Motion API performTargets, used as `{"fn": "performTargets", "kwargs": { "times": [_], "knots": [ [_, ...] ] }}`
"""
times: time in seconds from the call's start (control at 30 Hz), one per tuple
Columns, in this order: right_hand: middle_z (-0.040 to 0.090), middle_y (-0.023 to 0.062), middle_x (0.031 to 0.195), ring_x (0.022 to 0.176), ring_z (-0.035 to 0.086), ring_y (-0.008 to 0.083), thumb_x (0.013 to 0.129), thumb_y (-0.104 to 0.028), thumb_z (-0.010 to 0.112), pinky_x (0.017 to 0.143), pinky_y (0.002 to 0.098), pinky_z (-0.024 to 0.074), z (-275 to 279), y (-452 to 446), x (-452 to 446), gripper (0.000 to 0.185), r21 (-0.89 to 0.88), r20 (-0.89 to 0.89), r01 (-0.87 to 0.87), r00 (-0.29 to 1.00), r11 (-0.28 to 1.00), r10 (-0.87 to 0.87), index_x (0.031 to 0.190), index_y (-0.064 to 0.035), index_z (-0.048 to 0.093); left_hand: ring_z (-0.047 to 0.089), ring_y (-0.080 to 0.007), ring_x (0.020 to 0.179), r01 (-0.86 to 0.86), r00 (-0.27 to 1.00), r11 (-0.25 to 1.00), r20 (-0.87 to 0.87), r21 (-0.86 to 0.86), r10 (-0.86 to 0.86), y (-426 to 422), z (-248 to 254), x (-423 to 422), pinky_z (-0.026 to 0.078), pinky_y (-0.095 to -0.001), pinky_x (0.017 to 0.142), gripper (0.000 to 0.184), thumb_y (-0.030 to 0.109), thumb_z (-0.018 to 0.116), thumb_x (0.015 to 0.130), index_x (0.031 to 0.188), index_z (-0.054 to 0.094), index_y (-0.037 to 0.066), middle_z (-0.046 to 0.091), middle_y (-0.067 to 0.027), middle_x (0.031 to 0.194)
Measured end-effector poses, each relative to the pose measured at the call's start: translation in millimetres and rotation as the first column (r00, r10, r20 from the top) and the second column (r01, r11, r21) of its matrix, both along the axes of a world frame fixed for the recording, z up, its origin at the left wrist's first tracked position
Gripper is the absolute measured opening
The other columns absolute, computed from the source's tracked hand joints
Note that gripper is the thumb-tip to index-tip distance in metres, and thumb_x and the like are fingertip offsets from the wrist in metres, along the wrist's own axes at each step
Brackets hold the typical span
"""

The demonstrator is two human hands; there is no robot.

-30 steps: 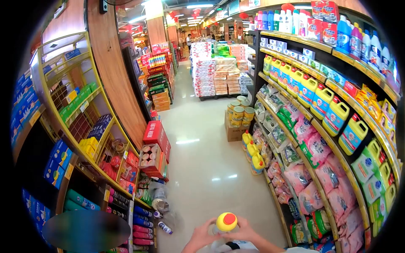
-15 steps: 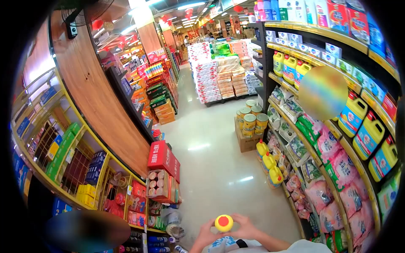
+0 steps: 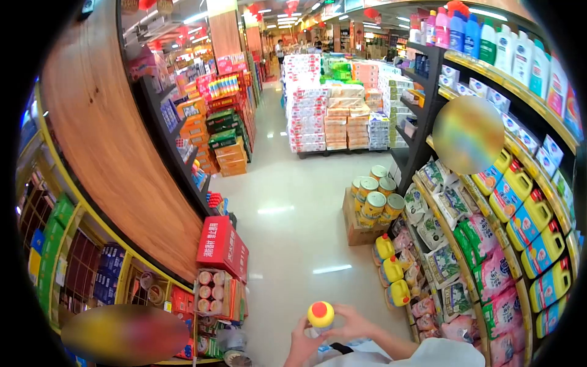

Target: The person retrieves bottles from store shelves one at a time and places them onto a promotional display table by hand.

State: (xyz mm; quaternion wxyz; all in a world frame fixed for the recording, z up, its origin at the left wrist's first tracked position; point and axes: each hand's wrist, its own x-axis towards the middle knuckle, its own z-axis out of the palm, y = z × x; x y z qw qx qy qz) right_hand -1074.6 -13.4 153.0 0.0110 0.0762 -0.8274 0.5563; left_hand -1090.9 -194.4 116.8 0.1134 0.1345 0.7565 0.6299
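Bottle [image 3: 321,315] still gripped by fingers of left hand [image 3: 302,344], right hand [image 3: 353,325]; tins [image 3: 374,202], red box [image 3: 222,244] now lower in view.

Pale glossy floor [image 3: 293,226] with red box [image 3: 221,244], brown carton [image 3: 361,227] and yellow jugs [image 3: 391,272] directly on it.

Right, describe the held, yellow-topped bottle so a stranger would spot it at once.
Follow the pale, shiny aisle floor down to the bare left hand and bare right hand at the bottom centre. Between them is the rounded, yellow-topped bottle, capped in red. Unlike the yellow plastic jugs low beside the right-hand shelves, it shows no side handle.
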Motion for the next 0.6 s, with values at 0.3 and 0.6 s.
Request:
{"fn": "performTargets", "kwargs": {
  "times": [0.3, 0.6],
  "knots": [
    [0.062, 0.0175, 0.113, 0.106, 0.059, 0.0341, 0.068, -0.031, 0.084, 0.093, 0.0411, 0.0464, -16, 55, -155, 0.061, 0.075, -0.123, -0.054, 0.99, 0.996, 0.063, 0.115, -0.0015, 0.06, 0.063, -0.0222, 0.103, -0.01, 0.999, 1.0, -0.033, 0.027, 0.011, 53, -5, -154, 0.05, -0.0361, 0.089, 0.062, 0.016, 0.084, 0.068, 0.12, 0.055, 0.002, 0.065, -0.0122, 0.111],
    [0.063, 0.0168, 0.104, 0.098, 0.061, 0.0342, 0.064, -0.026, 0.084, 0.085, 0.0414, 0.0483, -24, 137, -351, 0.055, 0.064, -0.271, 0.027, 0.963, 0.998, -0.008, 0.108, -0.0019, 0.061, 0.063, -0.0234, 0.103, 0.169, 0.983, 0.974, -0.048, -0.15, -0.178, 124, 10, -377, 0.05, -0.0357, 0.089, 0.069, 0.02, 0.087, 0.063, 0.122, 0.057, 0.003, 0.066, -0.0125, 0.112]
  ]
}}
